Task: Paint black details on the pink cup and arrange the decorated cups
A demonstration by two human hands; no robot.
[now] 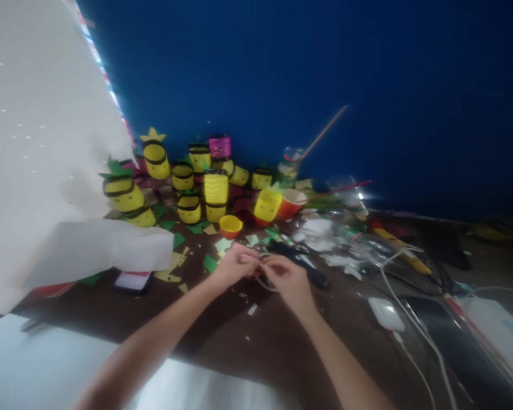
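My left hand (235,266) and my right hand (287,278) meet over the middle of the dark table (222,327). The left fingers are closed round a small pink piece (248,258). My right fingers are pinched right beside it, on something too small and blurred to make out. A thin pale loop (265,285) hangs between the hands. Just behind them lie green paper scraps (210,263) and a small yellow and orange cup (231,226). A black tool-like object (314,274) rests behind my right hand.
Several yellow pineapple-like cups (216,188) stand along the blue wall. White paper (128,245) and a phone (132,281) lie left. Right are plastic bottles (367,242), a yellow-handled tool (404,251), a white case (386,314), cables (427,336) and a dark tablet-like object (438,322).
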